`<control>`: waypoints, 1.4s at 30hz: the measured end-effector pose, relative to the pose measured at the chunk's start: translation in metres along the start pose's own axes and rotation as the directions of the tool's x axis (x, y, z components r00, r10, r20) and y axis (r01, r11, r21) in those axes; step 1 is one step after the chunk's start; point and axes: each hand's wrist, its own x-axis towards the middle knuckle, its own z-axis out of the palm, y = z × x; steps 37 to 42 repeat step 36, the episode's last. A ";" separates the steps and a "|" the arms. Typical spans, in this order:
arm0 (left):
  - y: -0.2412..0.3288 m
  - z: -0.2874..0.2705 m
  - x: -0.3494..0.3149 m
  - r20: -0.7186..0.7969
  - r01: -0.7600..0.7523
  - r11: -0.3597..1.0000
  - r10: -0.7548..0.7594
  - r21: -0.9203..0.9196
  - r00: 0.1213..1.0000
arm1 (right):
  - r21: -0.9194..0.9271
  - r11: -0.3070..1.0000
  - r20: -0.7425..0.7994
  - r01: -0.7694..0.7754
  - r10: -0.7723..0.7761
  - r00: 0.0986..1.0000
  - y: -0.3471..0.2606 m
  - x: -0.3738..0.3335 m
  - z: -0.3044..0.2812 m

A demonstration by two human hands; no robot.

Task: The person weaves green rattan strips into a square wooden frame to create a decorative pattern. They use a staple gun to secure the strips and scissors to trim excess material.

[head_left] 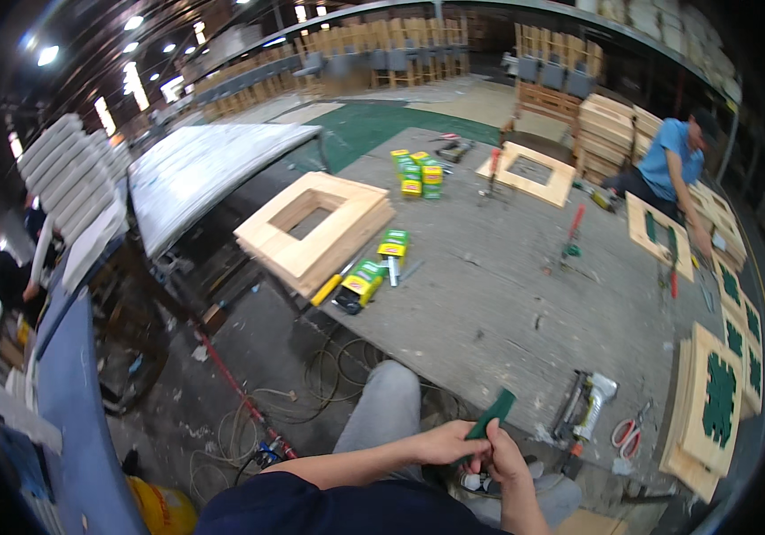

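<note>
Close to my lap, at the table's near edge, a dark green strip of webbing (pixel 495 412) sticks up from between my hands. My left hand (pixel 450 443) is closed around its lower part. My right hand (pixel 505 455) is closed on the same strip, with the fingers pressed together against the left ones. The lower end is mostly hidden by the hands. To the right of them, a silver pneumatic staple gun (pixel 593 406) lies on the table. Beside it rest scissors with red handles (pixel 632 433).
The grey table (pixel 480 267) carries stacked wooden frames (pixel 311 223), green-yellow staple boxes (pixel 363 283) and a red-handled clamp (pixel 574 223). Frames with woven green webbing (pixel 719 401) lie at the right edge. A person in blue (pixel 667 165) works at the far right. Hoses (pixel 320 374) lie on the floor.
</note>
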 end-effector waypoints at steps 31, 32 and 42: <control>0.100 -0.470 -0.121 -0.773 0.753 0.321 0.515 0.574 0.370 | -0.861 0.485 -0.355 0.151 -0.786 0.506 0.019 0.167 0.003; 0.102 -0.461 -0.125 -0.779 0.743 0.342 0.505 0.576 0.371 | -0.865 0.476 -0.346 0.157 -0.793 0.502 0.019 0.167 0.002; 0.093 -0.414 -0.142 -0.786 0.767 0.281 0.447 0.577 0.428 | -0.848 0.503 -0.361 0.167 -0.779 0.513 0.018 0.167 -0.003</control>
